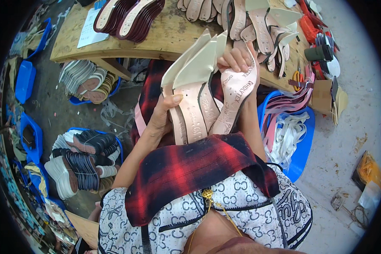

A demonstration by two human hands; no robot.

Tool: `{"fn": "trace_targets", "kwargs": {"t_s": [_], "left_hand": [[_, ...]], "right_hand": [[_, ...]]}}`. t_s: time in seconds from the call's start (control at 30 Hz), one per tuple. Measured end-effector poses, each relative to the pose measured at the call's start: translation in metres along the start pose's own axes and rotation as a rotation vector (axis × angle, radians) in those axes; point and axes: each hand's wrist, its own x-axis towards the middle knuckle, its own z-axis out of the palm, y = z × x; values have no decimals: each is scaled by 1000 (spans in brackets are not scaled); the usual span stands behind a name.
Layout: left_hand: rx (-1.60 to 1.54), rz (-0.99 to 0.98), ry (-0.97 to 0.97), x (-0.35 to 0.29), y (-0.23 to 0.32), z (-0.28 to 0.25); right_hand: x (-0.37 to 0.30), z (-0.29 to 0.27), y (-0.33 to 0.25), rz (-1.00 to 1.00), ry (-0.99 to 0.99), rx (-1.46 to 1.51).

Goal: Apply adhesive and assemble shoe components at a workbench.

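Observation:
Over my lap, my left hand [165, 109] is closed round several tan shoe insoles [191, 108], its thumb lying across their faces. Stiff cream heel pieces [197, 63] stand up from their far ends. To the right, my right hand [237, 59] grips another insole [240, 86] near its wide end, fingers bent over the edge. This one is pinkish, with dark print and a dark rim. Its narrow end reaches down beside the held bunch. The lower ends of the insoles meet the red and black checked cloth [199, 163] on my lap.
Ahead stands a wooden table [76, 40] with dark-edged insole stacks [127, 19] and a loose insole pile [258, 25]. Scissors [298, 78] hang at its right. A blue basin [302, 152] holds white strips; bundled insoles [82, 158] fill a blue basket at left.

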Motion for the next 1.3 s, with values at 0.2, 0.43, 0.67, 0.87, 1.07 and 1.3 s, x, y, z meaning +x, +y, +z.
{"fn": "trace_targets", "kwargs": {"t_s": [0.2,0.43,0.67,0.87,1.07,1.3], "left_hand": [[-136,104,15,-8,7,-23],[-2,3,-10,9,13,2],[34,80,123,10,16,2],[92,26,-1,22,15,9],[81,42,50,30,11,9],[141,171,141,46,19,9]], "right_hand": [[17,3,-121,-436,383,-509],[142,46,-264,-984,185,-1545],[7,72,-38,-1392,40,-2678],[68,52,-118,-1262,40,-2470],[78,77,-141,-1788,246,-2983],[-44,46,12,-80,-160,-2105]]}}
